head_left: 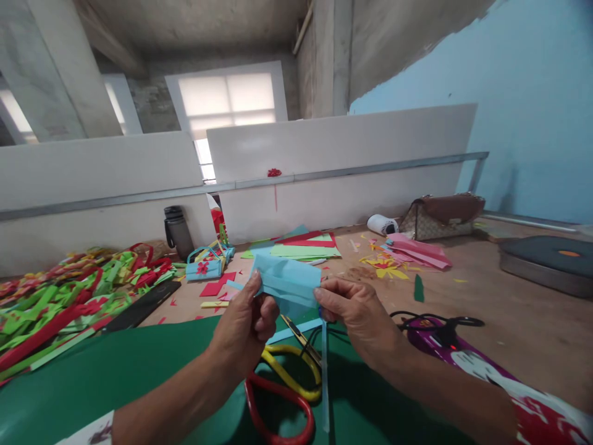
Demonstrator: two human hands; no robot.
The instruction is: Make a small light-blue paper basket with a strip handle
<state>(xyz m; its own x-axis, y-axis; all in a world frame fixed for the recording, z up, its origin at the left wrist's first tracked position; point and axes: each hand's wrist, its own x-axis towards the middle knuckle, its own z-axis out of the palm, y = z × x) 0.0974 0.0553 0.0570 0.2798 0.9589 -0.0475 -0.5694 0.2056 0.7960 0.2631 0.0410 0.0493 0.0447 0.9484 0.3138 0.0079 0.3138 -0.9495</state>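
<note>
A folded piece of light blue paper point(290, 278) is held up between my two hands above the green mat. My left hand point(250, 315) pinches its left edge between thumb and fingers. On the opposite side, my right hand point(349, 303) grips the right edge, and something small and dark blue shows at its fingertips. A narrow blue strip point(325, 377) hangs below my right hand. Under the paper lie scissors with a red handle loop point(280, 411) and a yellow handle loop point(296, 371). Beside them is a thin gold-coloured tool point(301, 340), partly hidden.
Green and red strips point(83, 303) are heaped at left near a black bottle point(178, 232). A small blue paper bag point(204, 267) stands behind my left hand. Coloured sheets point(306, 247) lie at the back. A handbag point(442, 216) and dark case point(549, 262) stand at right.
</note>
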